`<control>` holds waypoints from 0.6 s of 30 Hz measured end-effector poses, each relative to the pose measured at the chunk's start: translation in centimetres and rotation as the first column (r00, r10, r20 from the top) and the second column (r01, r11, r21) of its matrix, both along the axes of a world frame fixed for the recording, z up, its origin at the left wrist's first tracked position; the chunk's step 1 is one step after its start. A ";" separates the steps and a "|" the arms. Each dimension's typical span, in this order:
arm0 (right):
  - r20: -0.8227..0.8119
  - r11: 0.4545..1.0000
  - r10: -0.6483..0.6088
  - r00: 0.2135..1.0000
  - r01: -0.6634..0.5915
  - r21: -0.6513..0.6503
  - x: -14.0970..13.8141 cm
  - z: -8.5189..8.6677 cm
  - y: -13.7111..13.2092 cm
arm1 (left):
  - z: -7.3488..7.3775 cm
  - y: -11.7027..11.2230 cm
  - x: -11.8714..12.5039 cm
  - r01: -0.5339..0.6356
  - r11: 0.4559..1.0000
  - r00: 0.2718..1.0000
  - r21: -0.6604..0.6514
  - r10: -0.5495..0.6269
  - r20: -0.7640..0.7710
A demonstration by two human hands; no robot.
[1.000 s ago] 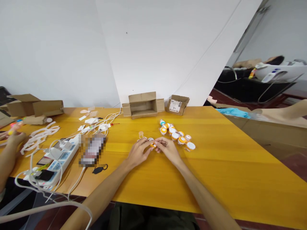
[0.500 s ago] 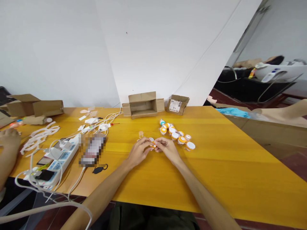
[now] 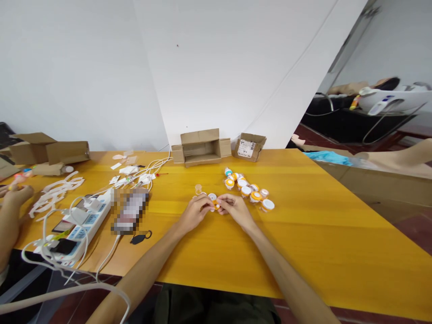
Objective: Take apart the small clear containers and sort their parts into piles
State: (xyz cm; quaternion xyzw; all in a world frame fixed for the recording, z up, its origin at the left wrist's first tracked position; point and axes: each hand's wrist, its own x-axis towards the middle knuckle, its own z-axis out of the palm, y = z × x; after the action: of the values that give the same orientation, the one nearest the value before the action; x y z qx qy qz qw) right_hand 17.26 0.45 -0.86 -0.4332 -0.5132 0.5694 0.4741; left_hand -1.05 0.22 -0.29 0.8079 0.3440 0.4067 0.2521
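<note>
My left hand and my right hand meet over the yellow table, fingers pinched together on a small orange-and-white piece between them. A loose white cap lies just beyond my fingertips, and a small clear cup stands a little further back. To the right of my right hand sits a cluster of several small orange-and-white capped containers.
An open cardboard box and a labelled carton stand against the wall. A white power strip with tangled cables, a phone and white straps crowd the left. Another person's hand rests at the far left edge. More boxes sit behind it.
My hands stay together on the small piece, with only slight finger movement. The other person's hand at the far left has shifted a little.
</note>
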 end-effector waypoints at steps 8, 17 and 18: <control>-0.006 0.998 -0.063 0.998 0.063 -0.005 0.1 0.0 0.2 | 0.7 0.5 -0.6 -0.075 0.988 0.997 -0.133 0.069 -0.044; -0.003 0.989 -0.146 0.989 0.146 0.028 0.4 -0.1 0.3 | 0.9 1.2 -2.6 -0.048 0.995 0.937 -0.087 0.014 -0.350; -0.003 0.989 -0.145 0.989 0.145 0.027 0.4 -0.1 0.3 | 0.8 1.2 -2.7 -0.039 0.997 0.933 -0.059 0.016 -0.360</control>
State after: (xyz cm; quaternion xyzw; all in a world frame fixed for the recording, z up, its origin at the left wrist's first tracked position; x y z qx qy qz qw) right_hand 17.65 0.76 -0.91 -0.4625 -0.4876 0.5268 0.5203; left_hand -3.76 1.43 0.52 0.8550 0.4086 0.2445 0.2055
